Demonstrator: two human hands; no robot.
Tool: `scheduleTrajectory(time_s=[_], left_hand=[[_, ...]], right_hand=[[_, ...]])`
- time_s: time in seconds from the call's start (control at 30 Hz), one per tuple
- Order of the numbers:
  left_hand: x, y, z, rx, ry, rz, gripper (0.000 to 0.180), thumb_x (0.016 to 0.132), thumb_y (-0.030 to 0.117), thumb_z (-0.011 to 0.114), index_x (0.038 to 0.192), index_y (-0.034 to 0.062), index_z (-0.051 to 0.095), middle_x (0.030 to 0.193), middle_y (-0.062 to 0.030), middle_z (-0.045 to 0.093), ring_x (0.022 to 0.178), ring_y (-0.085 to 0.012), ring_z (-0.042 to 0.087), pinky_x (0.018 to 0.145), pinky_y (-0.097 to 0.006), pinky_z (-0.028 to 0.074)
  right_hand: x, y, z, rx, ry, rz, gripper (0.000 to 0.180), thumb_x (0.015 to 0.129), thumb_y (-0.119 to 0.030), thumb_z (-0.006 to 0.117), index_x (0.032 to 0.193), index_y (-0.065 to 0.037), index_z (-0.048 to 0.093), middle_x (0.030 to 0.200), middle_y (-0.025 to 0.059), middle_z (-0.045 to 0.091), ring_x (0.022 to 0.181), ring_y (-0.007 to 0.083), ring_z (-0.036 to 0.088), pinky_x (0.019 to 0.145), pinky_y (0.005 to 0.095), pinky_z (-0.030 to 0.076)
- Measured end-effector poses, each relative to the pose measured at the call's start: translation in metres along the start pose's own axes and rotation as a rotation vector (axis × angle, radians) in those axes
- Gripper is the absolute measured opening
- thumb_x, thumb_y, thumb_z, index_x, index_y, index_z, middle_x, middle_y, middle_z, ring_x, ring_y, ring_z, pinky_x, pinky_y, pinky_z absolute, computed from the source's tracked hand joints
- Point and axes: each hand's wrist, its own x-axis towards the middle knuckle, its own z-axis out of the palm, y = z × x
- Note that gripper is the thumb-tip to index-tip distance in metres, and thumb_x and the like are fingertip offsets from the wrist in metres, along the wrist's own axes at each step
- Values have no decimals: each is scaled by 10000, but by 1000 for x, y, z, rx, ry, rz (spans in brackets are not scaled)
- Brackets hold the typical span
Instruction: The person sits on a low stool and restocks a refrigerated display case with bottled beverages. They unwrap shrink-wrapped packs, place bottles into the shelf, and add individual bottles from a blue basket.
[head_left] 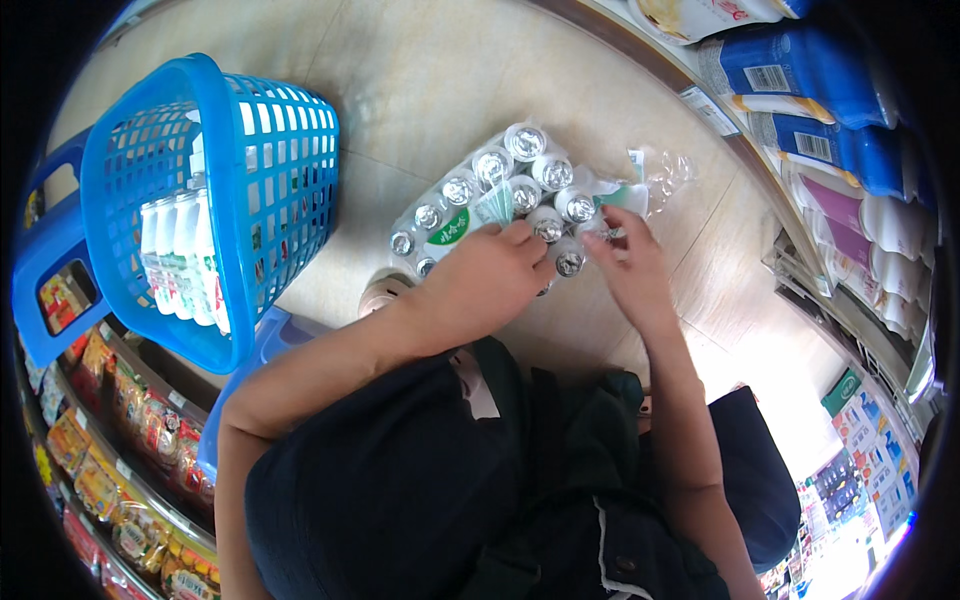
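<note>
On the floor lies a pack of several small white bottles with silver foil tops [490,167], held together in clear plastic wrap with a green-and-white printed patch. My left hand [485,280] rests over the pack's near side, its fingers curled in against the bottles. Whatever those fingers grip is hidden under them. At the pack's right end my right hand [632,262] has its fingers bent and pinched at the edge of the wrap, beside the nearest foil tops. Loose clear wrap [668,178] sticks out crumpled past that end.
A blue plastic basket [225,200] stands on the left with white bottles [180,250] inside. Shelves of colourful packaged food [130,430] line the lower left. Blue and white bags [800,85] fill a shelf at the right. A shoe [384,290] is close to the pack.
</note>
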Motion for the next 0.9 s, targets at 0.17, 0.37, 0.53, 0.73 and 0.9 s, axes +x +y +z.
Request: scheduleTrajectory(time_s=[0.17, 0.37, 0.53, 0.73, 0.9], left_hand=[[-3, 4, 7, -69, 67, -23, 178, 660, 140, 669, 778, 77, 550, 808, -43, 521, 818, -195, 513, 653, -310, 468], [-6, 3, 1, -193, 74, -64, 169, 670, 131, 673, 774, 68, 556, 801, -50, 530, 803, -208, 518, 664, -319, 468], [-14, 1, -3, -177, 98, -60, 166, 673, 137, 679, 753, 55, 559, 751, -52, 541, 769, -214, 542, 641, -325, 474], [-19, 2, -13, -73, -6, -72, 146, 672, 135, 659, 742, 57, 558, 761, -47, 542, 780, -198, 540, 653, -313, 474], [-20, 4, -4, 33, -63, 11, 103, 663, 91, 590, 761, 66, 571, 785, -39, 537, 809, -187, 527, 668, -304, 467]], right_hand=[[-8, -6, 9, -110, 115, -240, 323, 772, -163, 655, 1043, -37, 532, 969, 143, 574, 760, 304, 614, 610, 326, 514], [-7, -8, 11, -79, 128, -194, 274, 763, -124, 651, 997, -37, 540, 964, 125, 586, 738, 287, 626, 607, 323, 513], [-6, 1, 12, -70, 187, -236, 254, 757, -100, 648, 984, -39, 551, 966, 123, 592, 712, 273, 629, 605, 318, 517], [-6, 6, 12, -111, 210, -312, 230, 748, -110, 649, 957, -50, 572, 983, 111, 593, 715, 274, 623, 613, 329, 511], [-8, -2, -6, -502, 81, -576, 276, 704, -161, 686, 954, -98, 587, 998, 80, 560, 913, 250, 568, 756, 341, 486]])
